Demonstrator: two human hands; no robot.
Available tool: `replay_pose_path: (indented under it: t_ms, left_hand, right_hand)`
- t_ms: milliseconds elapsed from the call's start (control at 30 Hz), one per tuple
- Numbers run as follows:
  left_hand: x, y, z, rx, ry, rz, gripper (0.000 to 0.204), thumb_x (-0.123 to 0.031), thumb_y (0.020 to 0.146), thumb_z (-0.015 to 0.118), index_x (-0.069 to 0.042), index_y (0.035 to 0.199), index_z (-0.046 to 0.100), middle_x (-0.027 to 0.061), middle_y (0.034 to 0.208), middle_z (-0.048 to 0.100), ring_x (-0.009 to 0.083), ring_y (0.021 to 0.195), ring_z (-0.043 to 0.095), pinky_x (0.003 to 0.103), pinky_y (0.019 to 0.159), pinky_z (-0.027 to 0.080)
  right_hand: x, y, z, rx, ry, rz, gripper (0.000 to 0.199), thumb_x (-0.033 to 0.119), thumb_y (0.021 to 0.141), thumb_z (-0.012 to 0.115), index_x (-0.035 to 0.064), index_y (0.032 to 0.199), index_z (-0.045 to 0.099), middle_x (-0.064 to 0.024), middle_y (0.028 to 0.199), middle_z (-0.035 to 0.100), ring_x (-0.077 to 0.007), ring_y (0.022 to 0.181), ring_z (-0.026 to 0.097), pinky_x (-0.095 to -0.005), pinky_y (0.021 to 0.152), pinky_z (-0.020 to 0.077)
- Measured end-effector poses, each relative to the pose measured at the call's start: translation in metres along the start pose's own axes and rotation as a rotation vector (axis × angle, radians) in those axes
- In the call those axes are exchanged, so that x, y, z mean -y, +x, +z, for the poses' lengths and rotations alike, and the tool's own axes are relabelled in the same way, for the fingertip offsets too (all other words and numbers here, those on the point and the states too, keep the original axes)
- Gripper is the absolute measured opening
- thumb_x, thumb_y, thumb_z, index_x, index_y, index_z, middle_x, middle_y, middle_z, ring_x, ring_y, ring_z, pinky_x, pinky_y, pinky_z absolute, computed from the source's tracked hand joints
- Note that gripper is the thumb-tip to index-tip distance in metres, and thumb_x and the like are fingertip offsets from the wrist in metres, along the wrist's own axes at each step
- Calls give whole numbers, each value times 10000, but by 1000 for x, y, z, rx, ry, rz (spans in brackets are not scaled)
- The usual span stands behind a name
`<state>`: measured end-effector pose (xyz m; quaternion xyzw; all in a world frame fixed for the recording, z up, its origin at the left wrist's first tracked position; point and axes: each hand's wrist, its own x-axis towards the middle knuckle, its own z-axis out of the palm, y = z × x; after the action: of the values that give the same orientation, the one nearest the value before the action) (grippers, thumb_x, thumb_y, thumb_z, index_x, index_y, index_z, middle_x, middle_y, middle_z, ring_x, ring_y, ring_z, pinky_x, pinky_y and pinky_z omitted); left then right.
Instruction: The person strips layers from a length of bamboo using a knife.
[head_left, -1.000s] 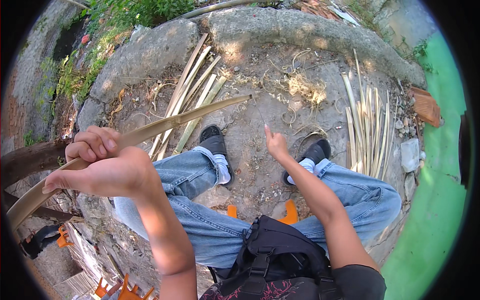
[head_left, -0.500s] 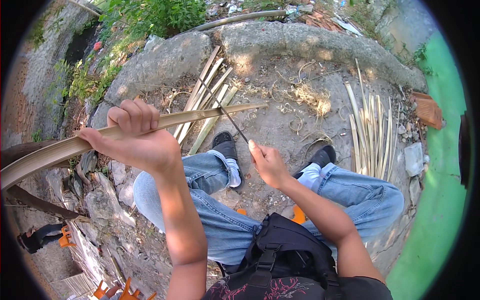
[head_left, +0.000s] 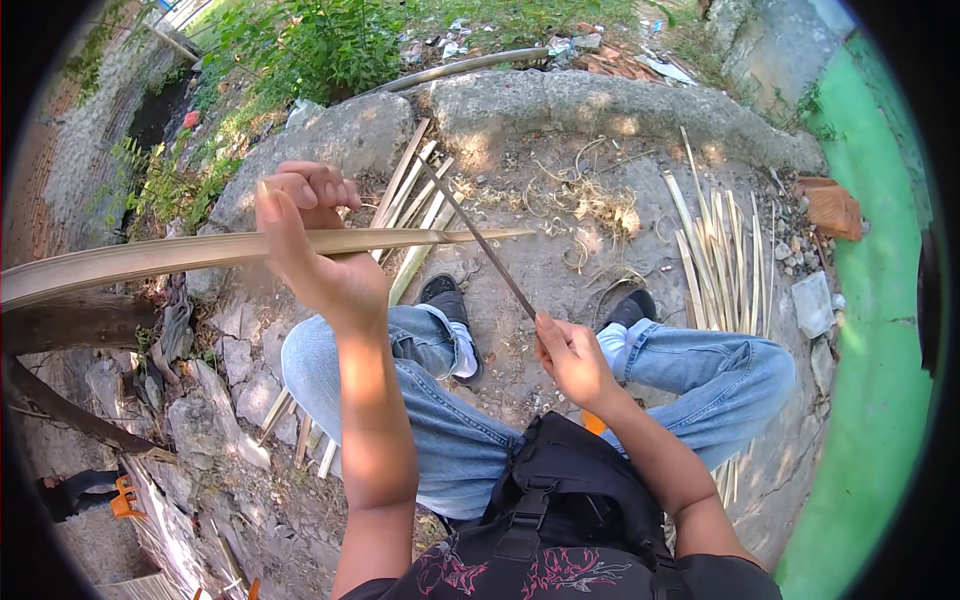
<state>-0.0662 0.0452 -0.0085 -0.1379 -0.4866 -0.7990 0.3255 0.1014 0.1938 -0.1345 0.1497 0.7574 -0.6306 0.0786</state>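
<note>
My left hand (head_left: 345, 292) is raised at mid-left, thumb up and fingers curled around a long pale bamboo strip (head_left: 130, 262). The strip runs from the left rim past the hand and tapers to a thin tip on the right. Low in front of me, my right hand (head_left: 578, 362) grips a thin, dark, long-bladed knife (head_left: 490, 255); its handle is hidden in the fist. The blade slants up and to the left, crossing the strip near its tapered end; I cannot tell whether they touch.
Split bamboo strips lie in a left bundle (head_left: 408, 190) and a right bundle (head_left: 722, 262). Curly shavings (head_left: 605, 210) litter the ground between them. A low stone curb (head_left: 620, 105) closes off the far side. Dark wooden beams (head_left: 80, 325) stand at left; a green wall (head_left: 880, 300) at right.
My left hand has shifted right along the strip and its thumb has swung upward. The strip lies more level. My right hand has moved down and right, drawing the knife with it.
</note>
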Motion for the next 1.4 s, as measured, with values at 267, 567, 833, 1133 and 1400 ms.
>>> replay_pose_path:
  t_ms: [267, 567, 833, 1133, 1400]
  left_hand:
    - [-9, 1, -17, -23, -81, -214, 470, -348, 970, 355, -156, 577, 182, -39, 526, 153, 83, 472, 112, 271, 425, 73]
    - [6, 9, -12, -297, 39, -196, 463, -339, 947, 353, -170, 568, 147, -37, 500, 137, 94, 454, 91, 270, 428, 70]
    - [-21, 37, -43, -256, 132, -182, 439, -314, 947, 317, -167, 563, 165, -31, 520, 144, 96, 466, 121, 267, 424, 93]
    - [-22, 41, -53, -62, 32, -283, 434, -302, 944, 363, -155, 566, 210, -18, 551, 165, 106, 494, 151, 276, 434, 116]
    - [-21, 35, -43, 78, -6, -325, 469, -409, 930, 377, -150, 584, 196, -16, 562, 165, 109, 509, 147, 278, 452, 117]
  right_hand:
    - [-9, 4, 21, 1, 31, -148, 587, 487, 962, 398, 12, 631, 497, -21, 492, 412, -91, 465, 398, -287, 447, 317]
    - [-188, 89, -4, -262, -312, 244, 654, 496, 918, 445, -63, 585, 510, -213, 501, 455, -256, 481, 411, -428, 519, 371]
    - [-157, 79, 23, -51, -150, 132, 635, 516, 905, 459, -50, 628, 529, -208, 540, 468, -274, 514, 402, -416, 533, 372]
    - [-195, 98, -14, -96, -308, 354, 714, 604, 873, 424, -47, 619, 572, -273, 630, 560, -409, 641, 577, -464, 640, 435]
    - [-227, 90, -15, -207, -456, 362, 737, 594, 890, 381, -61, 629, 597, -315, 678, 578, -463, 722, 599, -504, 687, 445]
